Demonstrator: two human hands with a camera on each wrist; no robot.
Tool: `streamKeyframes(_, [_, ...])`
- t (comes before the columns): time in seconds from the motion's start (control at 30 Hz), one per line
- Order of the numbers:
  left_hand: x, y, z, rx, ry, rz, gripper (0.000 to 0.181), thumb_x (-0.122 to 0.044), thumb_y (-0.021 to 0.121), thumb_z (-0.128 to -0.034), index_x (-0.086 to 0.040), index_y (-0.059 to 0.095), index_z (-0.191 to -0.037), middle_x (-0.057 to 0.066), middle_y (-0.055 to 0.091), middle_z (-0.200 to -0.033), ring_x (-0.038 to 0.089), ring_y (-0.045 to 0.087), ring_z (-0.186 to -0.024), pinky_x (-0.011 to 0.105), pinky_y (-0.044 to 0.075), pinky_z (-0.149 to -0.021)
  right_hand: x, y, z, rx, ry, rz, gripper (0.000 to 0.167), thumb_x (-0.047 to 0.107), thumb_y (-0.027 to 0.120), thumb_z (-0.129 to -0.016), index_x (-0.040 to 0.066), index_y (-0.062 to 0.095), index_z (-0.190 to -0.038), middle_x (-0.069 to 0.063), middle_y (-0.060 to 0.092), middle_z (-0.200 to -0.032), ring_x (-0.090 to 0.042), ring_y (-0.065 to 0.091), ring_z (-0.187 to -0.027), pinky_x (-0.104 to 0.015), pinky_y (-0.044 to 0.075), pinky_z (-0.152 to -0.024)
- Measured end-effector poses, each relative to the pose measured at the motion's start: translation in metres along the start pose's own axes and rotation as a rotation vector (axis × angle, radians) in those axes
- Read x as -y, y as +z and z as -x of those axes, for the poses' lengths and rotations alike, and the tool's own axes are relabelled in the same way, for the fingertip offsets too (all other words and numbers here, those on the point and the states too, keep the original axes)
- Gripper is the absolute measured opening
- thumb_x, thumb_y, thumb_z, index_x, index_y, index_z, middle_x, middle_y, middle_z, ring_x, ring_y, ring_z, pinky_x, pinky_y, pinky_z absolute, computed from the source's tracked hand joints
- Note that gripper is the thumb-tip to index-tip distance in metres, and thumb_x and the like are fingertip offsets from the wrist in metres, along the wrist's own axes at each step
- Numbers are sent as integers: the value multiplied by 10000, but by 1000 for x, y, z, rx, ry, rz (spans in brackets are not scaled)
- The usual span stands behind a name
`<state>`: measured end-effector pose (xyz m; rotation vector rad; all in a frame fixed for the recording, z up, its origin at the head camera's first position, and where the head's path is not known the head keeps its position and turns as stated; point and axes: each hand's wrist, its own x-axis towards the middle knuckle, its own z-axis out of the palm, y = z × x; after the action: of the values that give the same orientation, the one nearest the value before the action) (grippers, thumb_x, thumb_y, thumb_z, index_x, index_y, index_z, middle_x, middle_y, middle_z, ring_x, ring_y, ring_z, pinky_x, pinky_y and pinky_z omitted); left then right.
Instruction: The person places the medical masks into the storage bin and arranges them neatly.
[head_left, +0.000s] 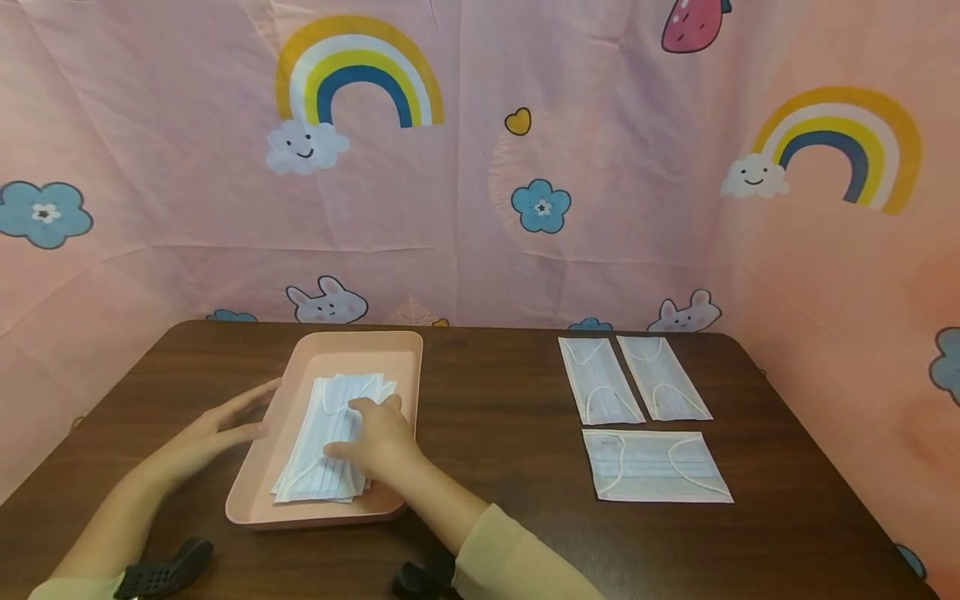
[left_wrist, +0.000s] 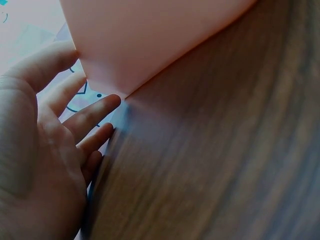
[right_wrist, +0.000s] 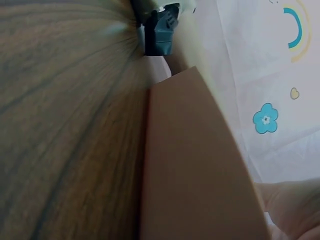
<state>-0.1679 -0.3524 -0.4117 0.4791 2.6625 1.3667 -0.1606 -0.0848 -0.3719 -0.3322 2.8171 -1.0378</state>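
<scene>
A pink tray [head_left: 352, 358] lies on the left part of the table, holding a loose stack of light-blue face masks [head_left: 322, 433] with white ear loops. At the tray's left rim, my left hand [head_left: 202, 435] touches the wall with its fingers spread; in the left wrist view those fingers [left_wrist: 67, 57] meet the tray edge. Over the stack reaches my right hand [head_left: 386, 442], thumb and forefinger apart on the top mask. Its other fingers are partly hidden. From the right wrist camera, the tray wall [right_wrist: 195, 165] covers much of that hand.
On the right of the brown table [head_left: 495, 417] two face masks lie lengthwise side by side, a left one [head_left: 603, 375] and a right one [head_left: 663, 375]. A third mask [head_left: 652, 471] lies crosswise in front of them. A patterned pink cloth [head_left: 480, 208] hangs behind the table.
</scene>
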Motion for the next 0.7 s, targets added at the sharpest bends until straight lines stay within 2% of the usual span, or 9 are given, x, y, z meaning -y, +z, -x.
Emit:
streamKeyframes(0.1, [1, 0, 1, -5, 3, -9, 626, -161, 550, -968, -180, 268, -1527, 220, 316, -1488, 251, 341, -1317, 462, 381, -941, -1, -5, 4, 4, -26, -59, 583, 378, 816, -755, 186, 621, -1270, -68, 501, -1080, -131, 532, -867, -257, 474, -779])
streamKeyframes(0.23, [1, 0, 1, -12, 15, -26, 618, -165, 552, -970, -186, 279, -1524, 199, 353, -1474, -84, 344, -1178, 205, 391, -857, -3, -14, 10, 16, -94, -140, 547, 349, 790, -786, 168, 616, -1271, -36, 522, -1039, -98, 526, -850, -244, 469, -742])
streamKeyframes(0.33, [0, 0, 1, -17, 14, -39, 618, -170, 557, -967, -188, 285, -1522, 197, 358, -1472, -87, 343, -1179, 200, 391, -857, -5, -21, 16, 33, -150, -215, 526, 318, 771, -806, 145, 609, -1276, -27, 534, -1014, -61, 520, -801, -217, 456, -675])
streamKeyframes(0.4, [0, -1, 1, -20, 7, -48, 619, -176, 560, -966, -191, 287, -1521, 195, 355, -1476, 13, 358, -1236, 280, 400, -892, -6, -25, 19, 40, -178, -254, 518, 306, 759, -816, 136, 606, -1280, -26, 540, -1021, -50, 526, -789, -206, 448, -644])
streamKeyframes(0.47, [0, -1, 1, -18, 4, -44, 624, -176, 560, -964, -191, 282, -1523, 203, 345, -1479, 186, 355, -1298, 410, 392, -927, -8, -30, 22, 42, -206, -281, 506, 293, 751, -826, 126, 605, -1281, -30, 545, -1034, -49, 534, -782, -199, 445, -624])
streamKeyframes(0.57, [0, -1, 1, -14, 1, -47, 626, -179, 557, -967, -196, 275, -1525, 199, 335, -1487, 360, 333, -1303, 445, 388, -924, -12, -37, 25, 31, -251, -297, 483, 269, 744, -834, 117, 608, -1273, -29, 558, -1051, -70, 558, -808, -190, 451, -634])
streamKeyframes(0.63, [1, 0, 1, -14, 6, -48, 626, -177, 559, -967, -197, 277, -1525, 195, 337, -1487, 271, 346, -1310, 353, 397, -920, -16, -43, 28, 20, -282, -307, 465, 248, 740, -840, 114, 611, -1265, -27, 566, -1054, -82, 570, -823, -187, 459, -647])
streamKeyframes(0.7, [1, 0, 1, -18, 5, -63, 622, -183, 561, -968, -207, 282, -1524, 174, 347, -1488, 128, 358, -1284, 240, 394, -879, -20, -49, 30, 5, -308, -323, 454, 226, 740, -841, 112, 612, -1261, -19, 570, -1054, -85, 575, -826, -189, 467, -661])
